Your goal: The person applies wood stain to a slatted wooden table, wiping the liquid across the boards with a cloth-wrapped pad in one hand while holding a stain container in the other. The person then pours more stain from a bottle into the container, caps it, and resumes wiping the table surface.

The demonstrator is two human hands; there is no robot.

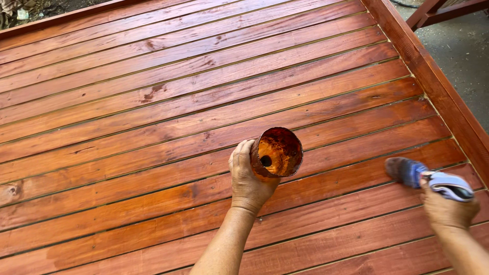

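Staining a slatted wooden platform, with most boards already coated.

From the head camera I saw the left hand (248, 179), fingers wrapped closed around a stain-crusted orange-brown round container (276, 152), tilted so its mouth faced me, held above the middle of the reddish-brown slatted wooden platform (153, 102). The right hand (447, 206), at the near right, was closed around a blue-and-white wrapped brush (425, 178), its dark tip touching a board. Far and middle slats looked glossy and dark; I judged the paler near-left boards still needed another coat.
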